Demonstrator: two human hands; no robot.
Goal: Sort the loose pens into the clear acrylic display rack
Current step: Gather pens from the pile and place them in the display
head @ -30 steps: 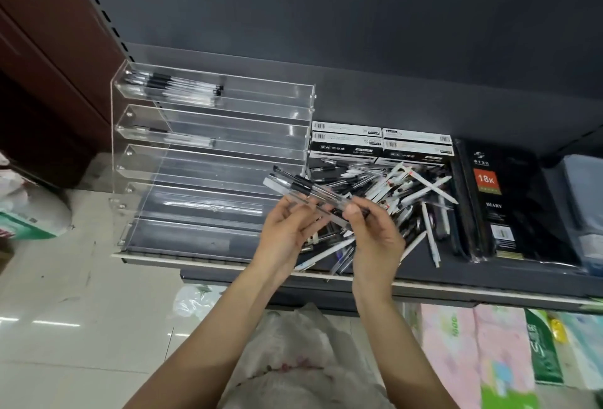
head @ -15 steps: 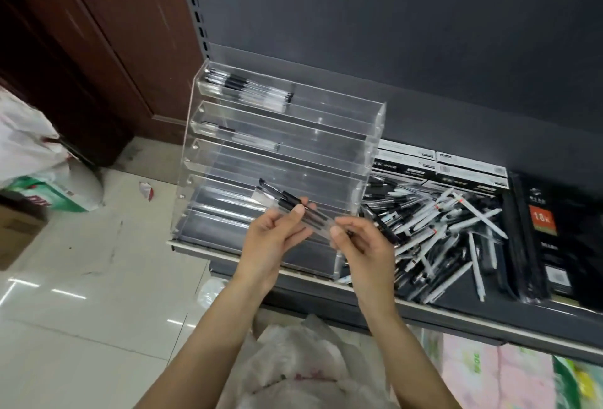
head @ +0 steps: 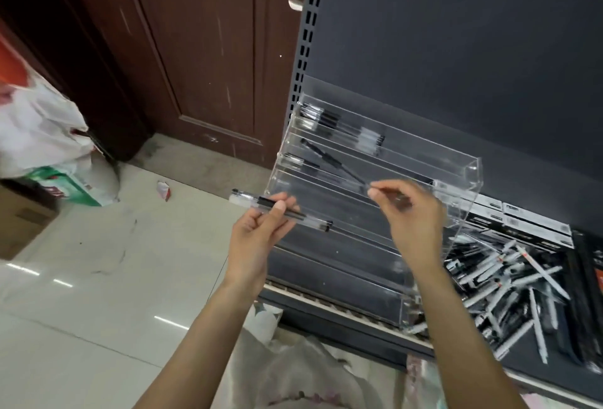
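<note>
The clear acrylic rack (head: 470,167) stands on the dark shelf with stepped trays. Its top tray holds a row of black-and-clear pens (head: 339,129); the second tray has a few. My left hand (head: 257,232) grips a small bunch of clear pens (head: 293,216) at the rack's left front. My right hand (head: 414,212) pinches the end of a single black pen (head: 329,159) that slants over the second tray. A heap of loose pens (head: 509,281) lies on the shelf to the right of the rack.
Boxes of pens (head: 518,219) sit behind the heap, and a black notebook pack (head: 590,278) lies at the far right. The shelf's front edge (head: 326,301) runs below my hands. A brown door (head: 202,49), white bags (head: 42,134) and a cardboard box (head: 19,222) are on the left, on a tiled floor.
The view swung left, so the rack now sits centre-right. My hands separated: the right took one pen from the bunch and carried it up over the second tray, while the left kept the rest.
</note>
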